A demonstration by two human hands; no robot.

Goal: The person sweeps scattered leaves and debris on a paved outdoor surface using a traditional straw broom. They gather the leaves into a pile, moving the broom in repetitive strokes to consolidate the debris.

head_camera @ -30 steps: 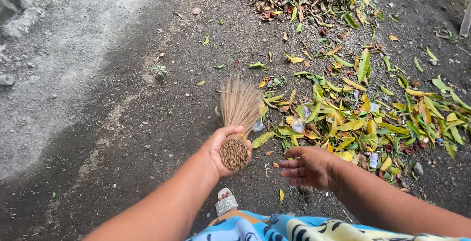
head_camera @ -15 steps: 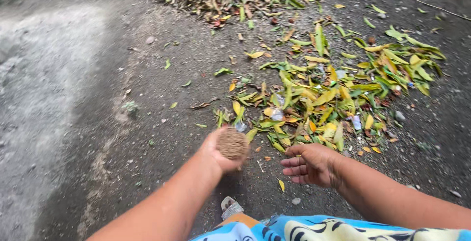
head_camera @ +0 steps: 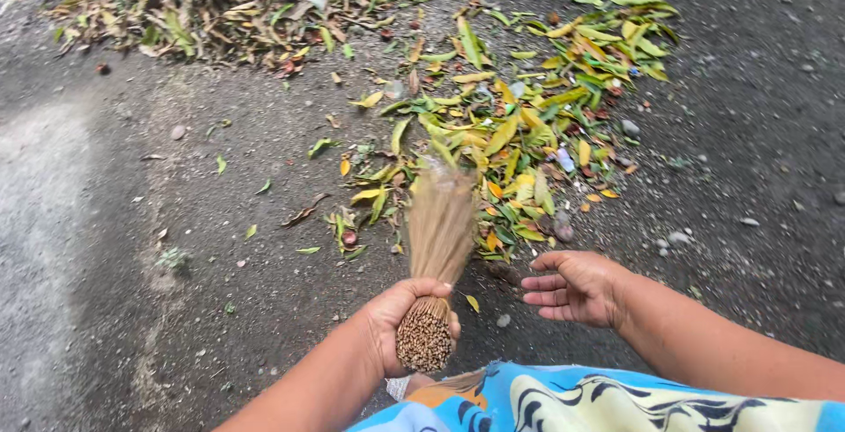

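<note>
**Broom swung forward into the leaves**

Since the earlier frame, the tan stick-bundle broom (head_camera: 437, 247) has been swung out so its blurred bristles meet the near edge of the scattered yellow-green leaf pile (head_camera: 519, 124). Its bound end is gripped by the left hand (head_camera: 396, 326). The right hand (head_camera: 576, 287) is held open, fingers spread, beside the broom.

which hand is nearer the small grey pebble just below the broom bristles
Right. The open right hand hovers just right of the pebble; the left hand sits farther left, closed around the stick broom.
</note>
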